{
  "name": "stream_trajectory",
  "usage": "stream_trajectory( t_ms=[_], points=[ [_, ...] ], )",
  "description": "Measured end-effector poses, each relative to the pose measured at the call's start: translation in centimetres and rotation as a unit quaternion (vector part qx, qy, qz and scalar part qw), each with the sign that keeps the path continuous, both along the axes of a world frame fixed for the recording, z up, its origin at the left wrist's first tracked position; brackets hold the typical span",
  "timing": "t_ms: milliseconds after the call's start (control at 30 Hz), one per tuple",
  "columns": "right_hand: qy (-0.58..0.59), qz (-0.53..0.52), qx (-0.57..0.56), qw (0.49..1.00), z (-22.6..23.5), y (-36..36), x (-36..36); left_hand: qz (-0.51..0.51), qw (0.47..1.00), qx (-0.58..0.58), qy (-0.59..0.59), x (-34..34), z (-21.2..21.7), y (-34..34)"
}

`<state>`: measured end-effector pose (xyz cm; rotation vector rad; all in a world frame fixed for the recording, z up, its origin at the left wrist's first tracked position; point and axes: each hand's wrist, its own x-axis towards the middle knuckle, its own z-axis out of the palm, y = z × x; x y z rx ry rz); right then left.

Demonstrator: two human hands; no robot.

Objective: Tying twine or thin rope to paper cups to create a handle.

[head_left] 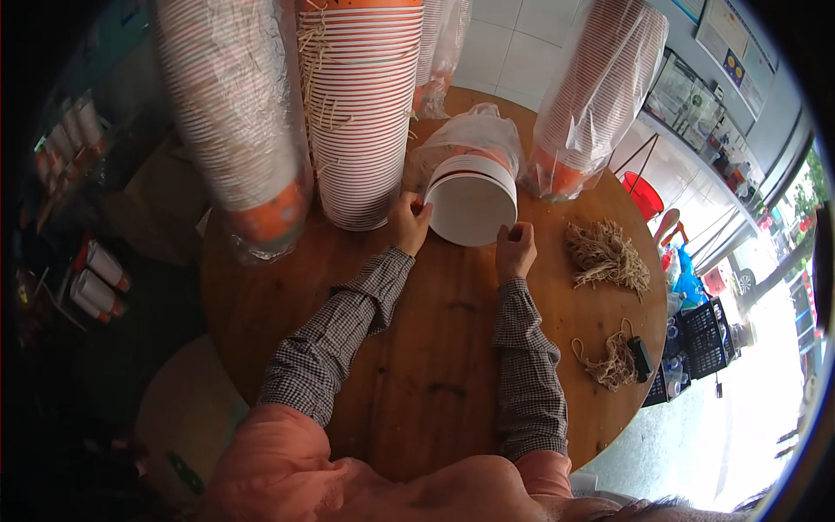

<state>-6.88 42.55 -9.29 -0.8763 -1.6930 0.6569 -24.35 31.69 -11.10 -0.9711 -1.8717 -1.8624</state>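
1. Short stack of white tubs (472, 209): lying on far-middle part of table (439, 357), open mouth facing near; clear plastic bag (470, 132) about its far end.
2. Left hand (409, 224): at stack's left rim, grip closed on that edge.
3. Right hand (517, 251): at near right rim, fingers bent; cannot tell whether its grip holds or merely touches.
4. Tall tub column (361, 130) stands left of short stack; bagged column (600, 96) far right.
5. Twine bundle (609, 257): right of right hand.
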Motion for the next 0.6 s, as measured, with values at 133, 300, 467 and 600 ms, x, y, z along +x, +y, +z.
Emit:
stream_trajectory(
  t_ms=[133, 300, 467, 600],
  points=[
    [-0.029, 0.041, 0.022, 0.999, 0.5, -1.6, 1.3, -0.059, 0.997, -0.044, -0.019, 1.0, 0.0, -2.5],
    [0.05, 0.112, 0.012, 0.992, 0.4, -3.2, 5.4, -0.155, 0.984, -0.08, -0.025, 5.5, 2.4, -7.9],
    [0.108, 0.247, 0.033, 0.962, 2.3, -9.4, 12.3, -0.341, 0.939, 0.011, -0.044, 9.6, 2.1, -13.9],
    [-0.009, 0.221, 0.114, 0.969, 2.1, -13.8, 17.0, -0.273, 0.935, -0.219, 0.05, 10.8, 1.0, -17.7]
  ],
)
